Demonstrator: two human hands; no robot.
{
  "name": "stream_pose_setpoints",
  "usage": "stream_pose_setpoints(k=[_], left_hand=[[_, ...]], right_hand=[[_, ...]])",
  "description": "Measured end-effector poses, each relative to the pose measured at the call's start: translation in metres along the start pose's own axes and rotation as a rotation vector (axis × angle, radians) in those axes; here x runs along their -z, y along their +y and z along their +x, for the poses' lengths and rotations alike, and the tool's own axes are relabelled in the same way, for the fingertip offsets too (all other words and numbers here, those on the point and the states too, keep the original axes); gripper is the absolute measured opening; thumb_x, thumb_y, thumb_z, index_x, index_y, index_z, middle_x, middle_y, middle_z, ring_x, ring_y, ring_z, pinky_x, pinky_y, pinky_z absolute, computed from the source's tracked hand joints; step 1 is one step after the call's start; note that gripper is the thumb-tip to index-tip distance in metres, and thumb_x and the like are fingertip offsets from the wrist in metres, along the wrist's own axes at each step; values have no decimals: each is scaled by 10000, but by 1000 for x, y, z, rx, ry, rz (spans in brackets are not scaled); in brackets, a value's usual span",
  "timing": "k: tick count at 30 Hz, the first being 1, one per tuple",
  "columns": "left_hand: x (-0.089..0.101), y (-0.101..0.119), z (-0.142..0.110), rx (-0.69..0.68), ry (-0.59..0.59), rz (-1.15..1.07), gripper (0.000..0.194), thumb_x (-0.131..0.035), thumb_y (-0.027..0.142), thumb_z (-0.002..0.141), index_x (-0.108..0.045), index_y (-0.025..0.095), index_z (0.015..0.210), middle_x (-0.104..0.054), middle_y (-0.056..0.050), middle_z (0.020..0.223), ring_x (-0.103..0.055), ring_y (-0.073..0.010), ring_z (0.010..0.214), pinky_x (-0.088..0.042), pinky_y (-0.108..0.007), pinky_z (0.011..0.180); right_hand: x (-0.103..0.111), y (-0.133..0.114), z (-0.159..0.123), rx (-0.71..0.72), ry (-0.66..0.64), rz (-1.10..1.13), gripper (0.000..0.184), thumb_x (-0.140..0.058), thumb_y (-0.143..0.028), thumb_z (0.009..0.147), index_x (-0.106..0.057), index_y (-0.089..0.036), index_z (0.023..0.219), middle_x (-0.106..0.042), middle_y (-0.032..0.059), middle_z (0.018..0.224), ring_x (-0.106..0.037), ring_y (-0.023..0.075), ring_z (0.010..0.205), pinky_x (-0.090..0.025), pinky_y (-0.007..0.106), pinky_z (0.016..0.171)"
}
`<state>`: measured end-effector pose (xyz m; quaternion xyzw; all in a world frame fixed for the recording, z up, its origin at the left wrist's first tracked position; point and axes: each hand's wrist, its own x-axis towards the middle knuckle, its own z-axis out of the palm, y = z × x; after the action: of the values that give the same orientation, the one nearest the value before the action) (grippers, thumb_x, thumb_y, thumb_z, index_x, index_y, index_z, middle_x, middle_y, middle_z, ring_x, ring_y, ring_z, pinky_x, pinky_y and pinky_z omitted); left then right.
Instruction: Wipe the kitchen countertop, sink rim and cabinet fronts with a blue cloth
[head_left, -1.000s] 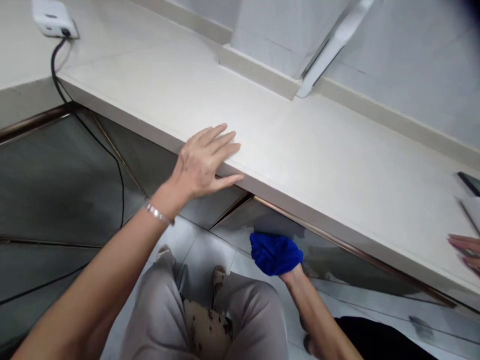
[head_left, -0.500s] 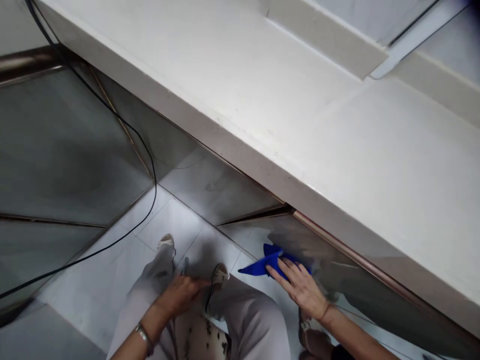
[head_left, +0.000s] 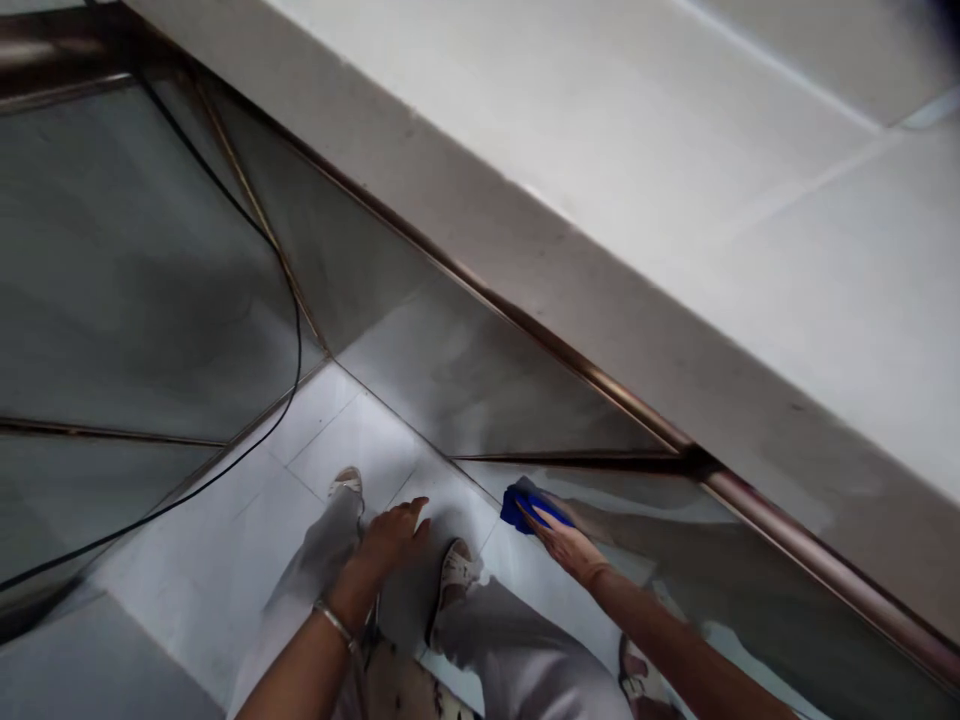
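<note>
A blue cloth [head_left: 517, 508] is bunched under the fingers of my right hand [head_left: 564, 543]. That hand presses it against the glossy grey cabinet panel [head_left: 622, 520], low down near the floor; part of the cloth is hidden by the fingers. My left hand [head_left: 396, 535], with a silver bangle on its wrist, hangs over the floor in front of my legs. It holds nothing, and its thumb and fingers are apart.
A white countertop [head_left: 675, 180] juts out above the panels. A black cable [head_left: 298, 340] loops down across the left side. Bronze trim [head_left: 817, 560] edges the cabinet. My sandalled feet stand on pale floor tiles [head_left: 352, 420].
The blue cloth, spread out earlier, is now bunched and lies against the panel slightly further left with my right hand. My left hand has risen a little. The view has shifted and turned.
</note>
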<state>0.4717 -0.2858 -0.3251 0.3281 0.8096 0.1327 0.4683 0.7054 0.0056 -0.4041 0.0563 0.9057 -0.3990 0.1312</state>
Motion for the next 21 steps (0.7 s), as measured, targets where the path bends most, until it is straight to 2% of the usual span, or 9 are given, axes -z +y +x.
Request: stream_pose_setpoints(k=[3, 6, 8, 12, 17, 21], left_hand=[[4, -3, -3, 36, -34, -13, 521, -359, 325, 1020, -467, 151, 1499, -655, -157, 1359, -613, -290, 1282, -463, -440, 1127], [7, -7, -5, 85, -46, -18, 522, -348, 325, 1024, -455, 161, 1508, -649, -156, 1360, -613, -314, 1274, -482, -472, 1107], [8, -9, -6, 101, -55, -31, 526, -337, 327, 1029, -434, 173, 1522, -637, -144, 1384, -614, -312, 1273, -491, -477, 1100], [6, -16, -7, 95, -71, -61, 518, -334, 328, 1036, -435, 178, 1521, -613, -137, 1421, -601, -295, 1296, -477, -477, 1125], [3, -17, -11, 144, -101, -115, 531, -343, 314, 1029, -417, 178, 1537, -597, -145, 1442, -577, -315, 1328, -470, -517, 1133], [-5, -18, -12, 154, -133, -150, 546, -333, 331, 1026, -407, 192, 1549, -577, -141, 1470, -572, -333, 1332, -457, -548, 1139]], right_hand=[[-27, 15, 31, -4, 97, 164, 341, -483, -477, 839, -710, -224, 809, -746, 119, 1037, -675, 299, 1180, -459, 606, 1093], [-55, 31, 55, 0, 256, 459, 431, -598, -651, 758, -628, -232, 660, -737, 64, 880, -709, 293, 1067, -442, 619, 1094], [-72, 42, 67, -34, 291, 578, 453, -670, -690, 674, -594, -251, 591, -729, 49, 816, -713, 314, 1038, -413, 630, 1117], [-102, 58, 91, -112, 286, 621, 364, -720, -625, 593, -600, -283, 560, -744, 54, 836, -703, 339, 1062, -361, 613, 1180], [-129, 67, 131, -140, 264, 611, 307, -585, -545, 682, -537, -281, 533, -719, 52, 805, -697, 266, 1074, -340, 582, 1185], [-138, 77, 144, -218, 233, 611, 309, -518, -521, 707, -562, -253, 561, -707, 85, 814, -701, 285, 1062, -379, 662, 1088]])
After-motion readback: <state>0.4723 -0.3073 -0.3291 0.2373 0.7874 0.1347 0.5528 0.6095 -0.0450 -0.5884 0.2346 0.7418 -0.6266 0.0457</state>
